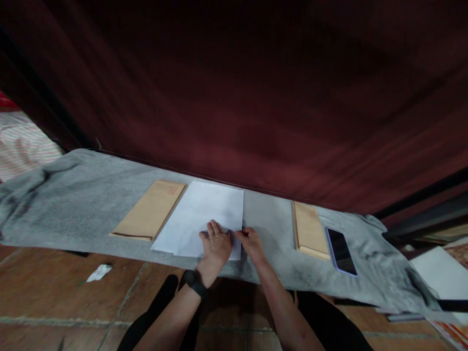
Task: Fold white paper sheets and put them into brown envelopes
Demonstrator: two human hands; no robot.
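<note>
White sheets of paper point(215, 204) lie overlapping on a grey cloth, their edges slightly offset at the left. My left hand point(217, 243), with a dark band on its wrist, rests on the lower part of the sheets, fingers spread. At the right edge of the paper, my right hand point(251, 242) pinches with thumb and forefinger; the paper's edge meets the fingertips. Left of the sheets lies a stack of brown envelopes point(149, 209) with red print near the top. Another stack of brown envelopes point(310, 229) lies to the right, apart from my right hand.
A phone point(341, 251) in a light purple case lies beyond the right envelopes. The grey cloth point(80, 204) covers a long, narrow surface. A dark red curtain point(234, 112) hangs along its far side. Crumpled white paper point(99, 272) lies on the tiled floor.
</note>
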